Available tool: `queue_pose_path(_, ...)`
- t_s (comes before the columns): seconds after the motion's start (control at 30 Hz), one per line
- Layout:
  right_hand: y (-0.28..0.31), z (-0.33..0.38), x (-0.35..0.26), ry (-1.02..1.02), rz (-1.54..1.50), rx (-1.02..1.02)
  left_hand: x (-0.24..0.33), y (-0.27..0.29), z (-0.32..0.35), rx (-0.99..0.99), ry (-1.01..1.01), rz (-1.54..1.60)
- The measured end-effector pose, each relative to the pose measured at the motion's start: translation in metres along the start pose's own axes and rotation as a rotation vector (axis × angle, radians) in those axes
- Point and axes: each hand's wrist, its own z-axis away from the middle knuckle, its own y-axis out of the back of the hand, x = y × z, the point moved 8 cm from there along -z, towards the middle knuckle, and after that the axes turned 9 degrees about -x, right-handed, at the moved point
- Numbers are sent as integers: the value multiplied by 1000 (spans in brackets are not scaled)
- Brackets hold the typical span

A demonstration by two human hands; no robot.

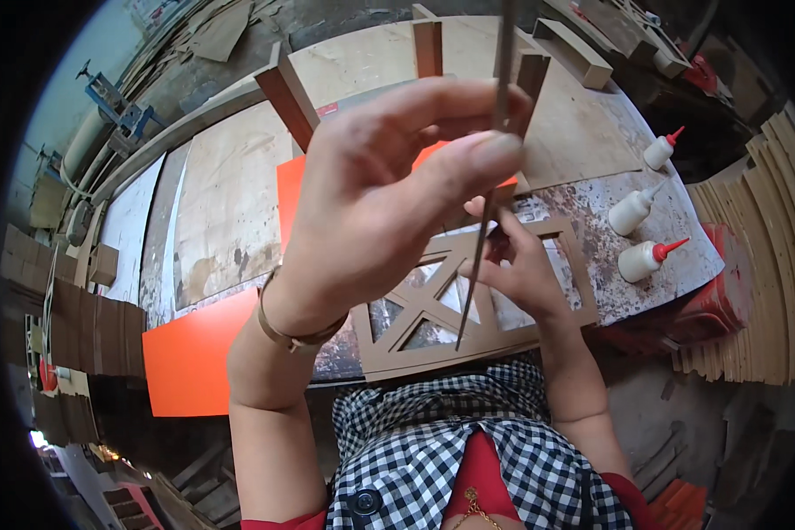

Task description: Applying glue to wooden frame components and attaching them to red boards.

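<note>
Close to the camera, my left hand (371, 177) pinches a long, thin brown strip (470, 305) between thumb and forefinger. The strip stands nearly upright in the picture, its lower end in front of a brown board frame (393, 360). That frame lies flat at the table's near edge and has crossing slats with cut-out gaps. Over the frame, my right hand (530, 274) has its fingers curled in near the strip; what they grip, if anything, is hidden. Orange sheets (199, 358) lie left of the frame and partly behind my left hand.
Three white squeeze bottles (632, 212) stand at the table's right side. Upright wooden pieces (428, 49) rise at the back from pale plywood sheets (225, 199). Board stacks flank the table at right (768, 265) and left (97, 340). A blue clamp (115, 102) sits far left.
</note>
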Motion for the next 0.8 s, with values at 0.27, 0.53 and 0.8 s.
queue_pose_path(0.27, -18, -62, -15, -26, 278, 16, -6, 118, 72, 270, -286, -4)
queue_pose_path(0.53, -32, -134, -10, -85, 956, -185, -20, 240, 151, 771, -14, -275)
queue_pose_path(0.8, -1, -191, 44, -230, 1184, -329, -112, 243, 153, 625, 349, -376)
